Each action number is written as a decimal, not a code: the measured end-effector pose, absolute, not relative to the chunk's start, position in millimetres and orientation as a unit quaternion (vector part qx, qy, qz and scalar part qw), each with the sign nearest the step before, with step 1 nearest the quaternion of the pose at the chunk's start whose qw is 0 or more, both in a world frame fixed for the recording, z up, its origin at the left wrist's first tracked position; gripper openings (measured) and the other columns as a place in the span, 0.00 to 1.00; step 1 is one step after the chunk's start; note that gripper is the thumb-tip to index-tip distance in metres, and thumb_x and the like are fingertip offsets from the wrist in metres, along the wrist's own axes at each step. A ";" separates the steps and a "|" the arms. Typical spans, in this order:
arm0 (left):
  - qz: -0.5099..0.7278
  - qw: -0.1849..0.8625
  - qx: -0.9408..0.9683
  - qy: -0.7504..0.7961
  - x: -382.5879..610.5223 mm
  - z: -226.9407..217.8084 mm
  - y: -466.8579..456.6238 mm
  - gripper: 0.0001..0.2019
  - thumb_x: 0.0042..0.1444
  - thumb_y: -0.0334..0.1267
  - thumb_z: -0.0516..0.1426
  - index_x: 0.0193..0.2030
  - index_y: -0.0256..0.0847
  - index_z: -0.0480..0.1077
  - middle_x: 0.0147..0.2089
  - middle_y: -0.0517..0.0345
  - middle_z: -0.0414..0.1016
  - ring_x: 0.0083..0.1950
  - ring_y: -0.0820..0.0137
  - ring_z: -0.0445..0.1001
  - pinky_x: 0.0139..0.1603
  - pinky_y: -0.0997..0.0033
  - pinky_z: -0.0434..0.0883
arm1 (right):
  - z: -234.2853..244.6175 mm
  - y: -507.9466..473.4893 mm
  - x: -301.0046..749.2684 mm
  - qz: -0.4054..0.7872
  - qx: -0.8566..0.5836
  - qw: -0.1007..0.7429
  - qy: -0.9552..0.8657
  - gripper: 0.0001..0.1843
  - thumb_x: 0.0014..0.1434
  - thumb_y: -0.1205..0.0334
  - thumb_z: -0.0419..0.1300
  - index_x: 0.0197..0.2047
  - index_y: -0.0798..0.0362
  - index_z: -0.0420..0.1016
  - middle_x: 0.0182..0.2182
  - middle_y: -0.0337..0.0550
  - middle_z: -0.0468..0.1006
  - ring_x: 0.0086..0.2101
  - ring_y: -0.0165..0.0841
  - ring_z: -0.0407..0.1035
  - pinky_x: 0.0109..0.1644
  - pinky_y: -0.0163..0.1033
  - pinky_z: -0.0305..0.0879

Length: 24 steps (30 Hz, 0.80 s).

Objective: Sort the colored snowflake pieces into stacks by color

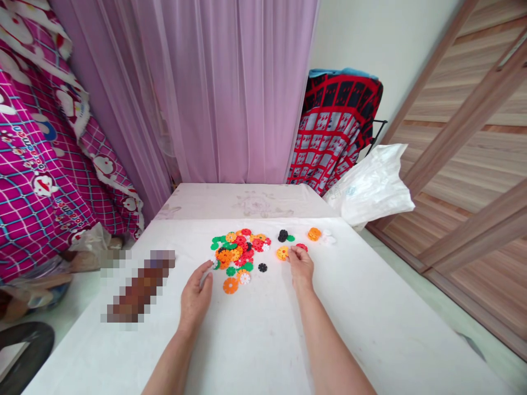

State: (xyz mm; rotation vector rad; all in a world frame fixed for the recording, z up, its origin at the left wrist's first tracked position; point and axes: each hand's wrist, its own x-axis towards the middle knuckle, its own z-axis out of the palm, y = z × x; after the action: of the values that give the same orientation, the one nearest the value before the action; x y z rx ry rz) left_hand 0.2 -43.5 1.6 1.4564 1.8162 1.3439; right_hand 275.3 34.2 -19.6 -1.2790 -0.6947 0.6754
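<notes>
A loose pile of notched plastic discs [236, 253] in red, orange, green, white and black lies in the middle of the white table. My right hand [302, 269] is closed just right of the pile, its fingertips pinching a yellow-orange disc [282, 253]. Behind those fingers, a red disc [302, 247] partly shows. At the pile's left edge is my left hand [197, 293], thumb and forefinger apart; the forefinger tip reaches a white disc [214, 264]. A black disc [262, 267] and an orange disc [230, 285] lie along the pile's near side.
Farther right are small groups of black discs [282, 236], orange discs [314, 234] and white discs [328, 237], with a green disc [290, 238]. A white plastic bag [373, 184] stands at the table's right back edge. A blurred-out object [142, 288] lies on the left.
</notes>
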 end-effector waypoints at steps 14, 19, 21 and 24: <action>0.503 0.217 0.529 0.648 3.0 4.9 -44.4 0.17 0.55 0.43 0.52 0.49 0.45 0.73 0.53 0.55 0.76 0.56 0.63 0.72 0.60 0.60 0.65 | -26.0 19.4 274.6 0.134 -0.644 0.605 -0.448 0.12 0.50 0.56 0.54 0.33 0.54 0.74 0.34 0.47 0.76 0.35 0.36 0.69 0.42 0.43 0.66; 0.498 0.216 0.528 0.653 2.9 3.3 -44.8 0.18 0.55 0.43 0.52 0.49 0.43 0.73 0.52 0.54 0.76 0.55 0.63 0.73 0.60 0.59 0.66 | -14.6 18.2 276.2 -0.026 -0.623 0.497 -0.603 0.16 0.52 0.61 0.54 0.43 0.54 0.74 0.46 0.52 0.74 0.48 0.41 0.65 0.55 0.49 0.61; 0.498 0.216 0.530 0.652 2.4 2.4 -44.5 0.18 0.55 0.43 0.52 0.49 0.43 0.73 0.53 0.54 0.76 0.55 0.63 0.73 0.60 0.60 0.66 | -14.3 21.7 278.1 -0.045 -0.613 0.457 -0.643 0.19 0.52 0.62 0.54 0.47 0.55 0.73 0.49 0.53 0.73 0.50 0.42 0.64 0.57 0.50 0.60; 0.501 0.214 0.531 0.649 2.1 2.7 -44.4 0.17 0.55 0.43 0.52 0.49 0.44 0.73 0.52 0.55 0.77 0.55 0.64 0.73 0.59 0.60 0.66 | -17.7 27.4 279.3 -0.040 -0.615 0.416 -0.668 0.20 0.52 0.62 0.55 0.49 0.55 0.73 0.51 0.53 0.73 0.51 0.42 0.63 0.57 0.50 0.60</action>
State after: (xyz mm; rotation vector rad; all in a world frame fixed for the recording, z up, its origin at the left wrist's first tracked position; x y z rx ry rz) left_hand 2.1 -44.4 2.7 1.4720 1.7996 1.3910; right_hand 279.3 27.4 -17.7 -1.5447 -1.6773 -0.1015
